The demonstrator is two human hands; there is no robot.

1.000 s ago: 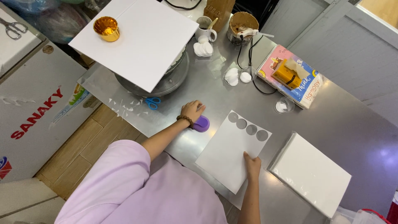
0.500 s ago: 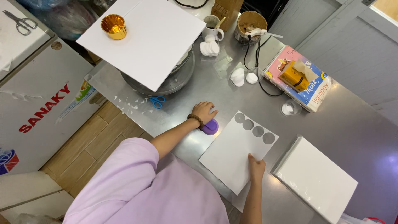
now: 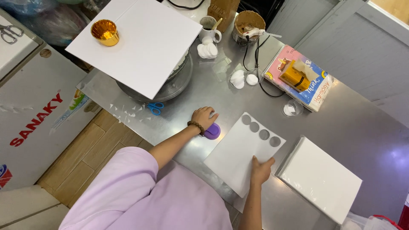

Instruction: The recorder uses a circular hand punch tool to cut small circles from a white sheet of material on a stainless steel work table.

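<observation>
Table: steel, carries everything.
Sheet: white, near middle, four round holes along its far edge.
Right hand: fingers flat, pressing the sheet's near edge.
Left hand: closed over the punch.
Punch: purple, touching the sheet's left edge.

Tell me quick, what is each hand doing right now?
Left hand: closed over the purple punch, pressing on it.
Right hand: fingers flat on the white sheet, holding it down on the metal table.
</observation>
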